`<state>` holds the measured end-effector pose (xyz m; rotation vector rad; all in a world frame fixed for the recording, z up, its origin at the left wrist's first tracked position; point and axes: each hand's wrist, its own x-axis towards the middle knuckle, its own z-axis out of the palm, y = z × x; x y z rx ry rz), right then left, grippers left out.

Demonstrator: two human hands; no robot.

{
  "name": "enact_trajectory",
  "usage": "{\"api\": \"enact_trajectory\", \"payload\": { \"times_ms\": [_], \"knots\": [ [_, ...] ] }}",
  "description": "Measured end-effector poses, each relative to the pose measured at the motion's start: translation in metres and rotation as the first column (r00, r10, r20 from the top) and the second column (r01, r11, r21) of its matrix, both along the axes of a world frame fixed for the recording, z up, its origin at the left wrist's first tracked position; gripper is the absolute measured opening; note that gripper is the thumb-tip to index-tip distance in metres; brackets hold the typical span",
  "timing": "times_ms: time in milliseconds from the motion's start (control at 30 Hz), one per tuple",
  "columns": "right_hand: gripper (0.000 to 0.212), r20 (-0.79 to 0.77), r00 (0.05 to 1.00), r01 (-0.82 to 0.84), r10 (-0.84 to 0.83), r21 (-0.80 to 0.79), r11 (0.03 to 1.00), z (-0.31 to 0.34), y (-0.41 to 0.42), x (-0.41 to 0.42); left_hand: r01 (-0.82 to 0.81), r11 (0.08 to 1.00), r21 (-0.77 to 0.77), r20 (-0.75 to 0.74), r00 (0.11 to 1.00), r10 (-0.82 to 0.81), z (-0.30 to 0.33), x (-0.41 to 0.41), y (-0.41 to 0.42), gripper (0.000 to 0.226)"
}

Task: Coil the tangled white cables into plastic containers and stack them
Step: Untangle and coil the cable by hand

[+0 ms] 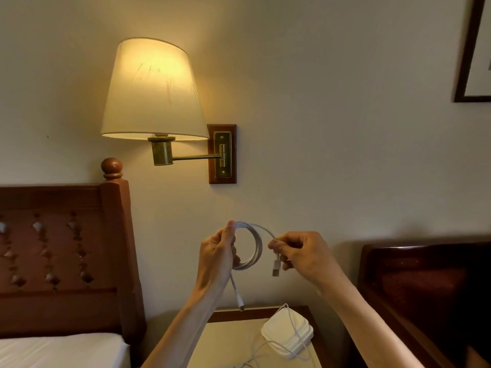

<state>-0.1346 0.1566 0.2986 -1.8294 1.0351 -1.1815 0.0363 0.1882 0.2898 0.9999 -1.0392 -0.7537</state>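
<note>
Head view shows both hands raised in front of the wall, above the table. My left hand has its grip closed around one side of a white cable that is wound into a round coil of several turns; I judge the fingers clamp the turns together so the loops cannot spring apart. One tail of that cable hangs straight down below the left grip, ending in a small connector that dangles just above the table's back edge. My right hand pinches the other end between thumb and fingers, just to the right of the coil, with a USB plug hanging beneath that grip. Holding the free end out like this lets me lead the last stretch round the coil, so I take the winding to be nearly done.

Counting: one cable in hand, two plugs on it. Below the right grip, on the table, sits a stack of white plastic containers; I make out about three layers but cannot be sure. At least one more white cable is draped over and beside the stack, loose on the table; how many strands lie there I cannot tell.

Left of the left grip stands a wooden headboard, and above both hands a lit wall lamp.
</note>
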Motion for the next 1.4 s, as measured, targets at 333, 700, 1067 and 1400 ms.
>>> {"api": "enact_trajectory", "payload": {
  "times_ms": [333,700,1067,1400],
  "knots": [
    [0.016,0.337,0.925,0.308,-0.176,-0.395,0.865,-0.031,0.025,0.043,-0.005,1.000,0.006,-0.109,0.994,0.006,0.001,-0.015,0.003,0.047],
    [0.023,0.106,0.989,0.145,-0.099,-0.785,0.602,-0.032,-0.011,0.038,0.122,0.992,0.018,-0.250,0.961,-0.114,0.006,-0.009,0.009,0.047],
    [0.008,0.165,0.952,-0.145,0.257,-0.497,0.856,-0.027,-0.005,0.032,0.218,0.975,0.049,-0.339,0.921,-0.189,0.010,-0.006,0.009,0.044],
    [0.044,-0.064,0.934,-0.345,0.352,-0.424,0.837,-0.019,0.002,0.019,0.240,0.967,0.083,-0.367,0.910,-0.195,0.011,0.006,0.011,0.043]
  ]
}}
